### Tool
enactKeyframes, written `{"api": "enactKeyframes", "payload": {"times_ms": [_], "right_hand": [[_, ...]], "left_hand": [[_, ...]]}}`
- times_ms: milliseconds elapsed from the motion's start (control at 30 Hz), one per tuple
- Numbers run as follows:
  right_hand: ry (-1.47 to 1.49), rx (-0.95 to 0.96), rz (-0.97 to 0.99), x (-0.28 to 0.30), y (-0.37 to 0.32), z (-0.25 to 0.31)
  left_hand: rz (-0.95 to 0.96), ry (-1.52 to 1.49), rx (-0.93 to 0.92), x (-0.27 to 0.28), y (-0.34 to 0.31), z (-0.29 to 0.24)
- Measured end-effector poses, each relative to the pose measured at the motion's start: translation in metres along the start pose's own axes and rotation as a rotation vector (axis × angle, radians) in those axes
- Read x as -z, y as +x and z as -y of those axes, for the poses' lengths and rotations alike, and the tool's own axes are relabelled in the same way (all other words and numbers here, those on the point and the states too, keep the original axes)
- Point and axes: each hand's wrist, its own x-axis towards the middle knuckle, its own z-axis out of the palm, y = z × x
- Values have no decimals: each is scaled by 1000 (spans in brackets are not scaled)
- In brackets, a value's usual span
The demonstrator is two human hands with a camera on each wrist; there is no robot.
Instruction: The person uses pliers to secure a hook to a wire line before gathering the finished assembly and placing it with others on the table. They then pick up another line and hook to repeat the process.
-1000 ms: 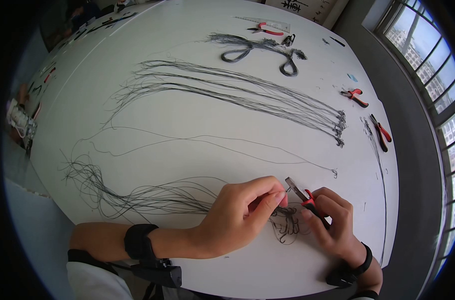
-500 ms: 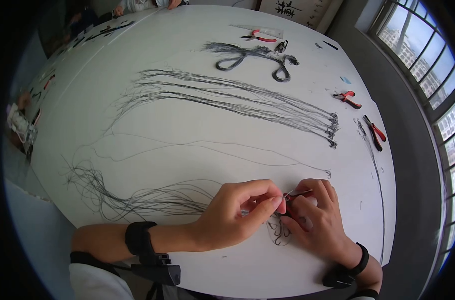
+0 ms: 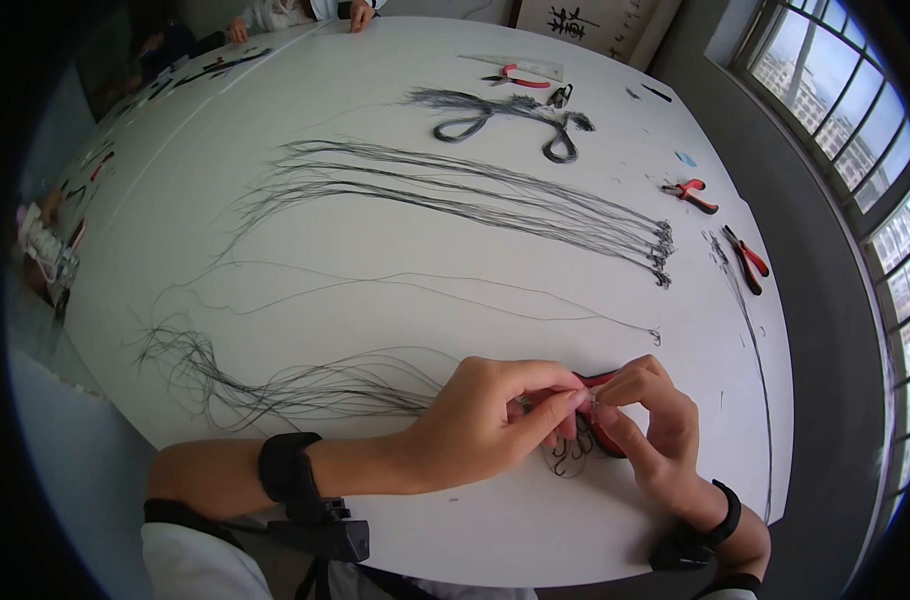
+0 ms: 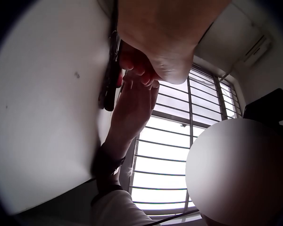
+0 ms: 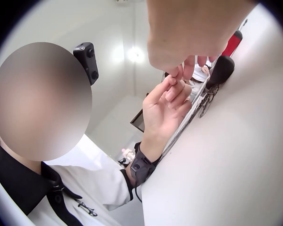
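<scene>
In the head view the left hand [image 3: 495,415] pinches a tiny piece between thumb and index finger, its tip hard to make out. Fingertips of the right hand [image 3: 660,430] meet it there, thumb and index finger pinching at the same small piece. Red-and-black pliers [image 3: 603,436] lie on the table beneath the hands; the right wrist view shows their handle ends [image 5: 221,70] beside the fingers. Dark hooks [image 3: 567,460] rest under the left fingertips, and a bundle of thin dark lines [image 3: 305,390] runs leftward from behind the left hand.
Rows of dark lines with hooked ends [image 3: 455,205] cross the white table [image 3: 375,545]. One separate line ends at a hook [image 3: 656,338]. Two more pliers [image 3: 691,196] [image 3: 746,260] lie at right; looped bundles [image 3: 505,108], pliers [image 3: 516,78] and a ruler [image 3: 520,66] lie farther back.
The right hand has let go of the pliers, which now lie on the table, and its fingertips have come to the left hand's. The head view has shifted slightly.
</scene>
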Motion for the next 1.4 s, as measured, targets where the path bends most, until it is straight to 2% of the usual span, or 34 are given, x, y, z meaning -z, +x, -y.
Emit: {"api": "enactKeyframes", "payload": {"times_ms": [33, 67, 133, 233, 300, 433, 567, 667, 700, 767, 833, 900, 967, 1033, 1133, 1200, 1400], "right_hand": [[16, -18, -42, 0, 0, -1], [33, -37, -85, 0, -1, -1], [40, -71, -118, 3, -1, -1], [59, -144, -187, 9, 0, -4], [183, -169, -246, 12, 3, -7], [88, -159, -293, 21, 9, -10], [68, -201, -329, 29, 13, -13], [42, -366, -353, 37, 18, -22], [50, -361, -353, 40, 19, -25], [40, -417, -317, 44, 20, -32], [45, -426, -314, 47, 21, -39], [-22, -511, -315, 48, 22, -44], [-4, -516, -323, 50, 21, -51], [-141, -501, -268, 54, 21, -51], [-104, -481, -263, 55, 19, -57], [-117, -479, -264, 57, 18, -68], [-190, -462, -235, 57, 18, -65]], "left_hand": [[-80, -40, -11, -1, 0, -1], [-81, -37, -13, -1, 2, -3], [-248, -149, -115, 3, 7, -8], [-268, -183, -150, 18, 14, -23], [-250, -129, -160, 32, 17, -29], [-256, -87, -114, 50, 22, -36], [-230, 33, 19, 72, 21, -49], [-279, 112, 131, 91, 20, -62], [-282, 120, 132, 102, 19, -66], [-168, 249, 278, 124, 15, -70], [-189, 340, 322, 136, 6, -78], [-104, 545, 401, 153, -3, -83], [-89, 566, 438, 167, -16, -83], [-144, 720, 532, 180, -26, -83], [-164, 767, 550, 199, -42, -78], [-252, 840, 613, 206, -51, -77], [-288, 838, 622, 220, -63, -65]]}}
